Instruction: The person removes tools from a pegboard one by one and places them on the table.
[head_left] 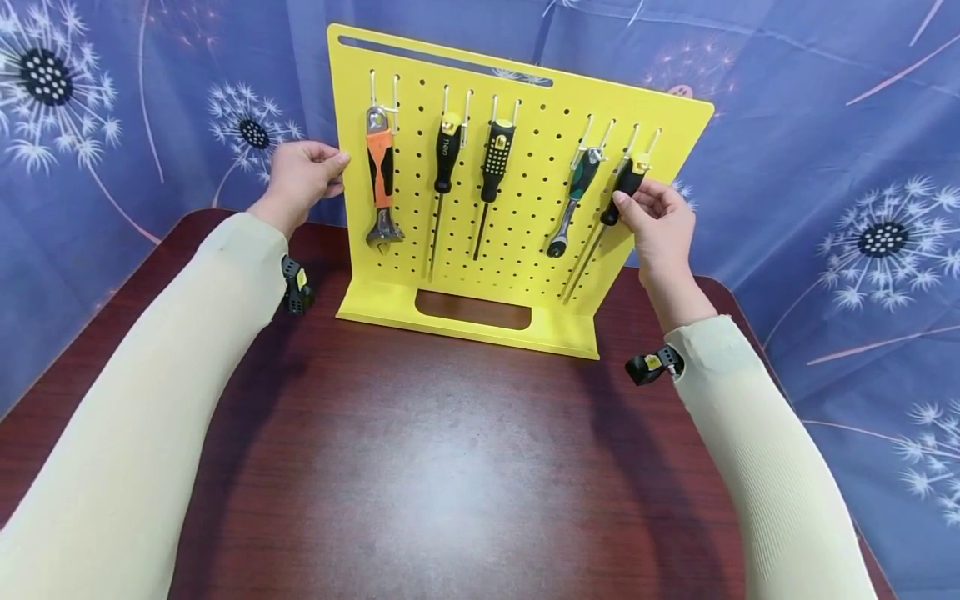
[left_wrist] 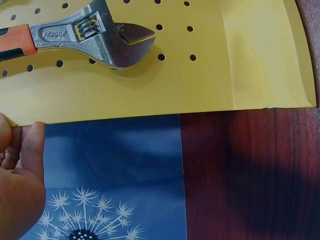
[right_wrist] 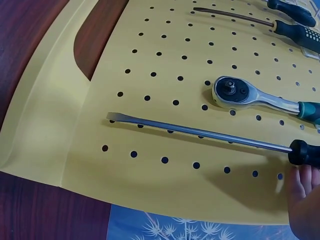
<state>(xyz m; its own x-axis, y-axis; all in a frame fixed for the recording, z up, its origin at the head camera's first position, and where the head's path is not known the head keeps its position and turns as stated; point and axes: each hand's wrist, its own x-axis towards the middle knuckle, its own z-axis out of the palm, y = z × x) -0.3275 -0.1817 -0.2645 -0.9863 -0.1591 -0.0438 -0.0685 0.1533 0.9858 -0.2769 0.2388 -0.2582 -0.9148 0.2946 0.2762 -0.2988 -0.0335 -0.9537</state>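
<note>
A yellow pegboard (head_left: 675,125) stands tilted on the table. My left hand (head_left: 303,175) pinches its left edge, beside an adjustable wrench (head_left: 381,187) with an orange and black handle. At the board's other side, my right hand (head_left: 663,229) holds the black handle of a flat-blade screwdriver (head_left: 626,183), thumb in front; that screwdriver hangs at a hook, its blade (right_wrist: 200,132) pointing down along the board. Just left of it hangs a ratchet wrench (head_left: 582,175) with a green and black handle. Two more screwdrivers, one plain-handled (head_left: 447,158) and one dotted (head_left: 497,158), hang mid-board.
The dark red wooden table (head_left: 450,467) extends in front of the board. Behind it hangs a blue cloth (head_left: 825,100) with dandelion prints. The board's base has a long cutout (head_left: 472,310), and a slot runs along its top.
</note>
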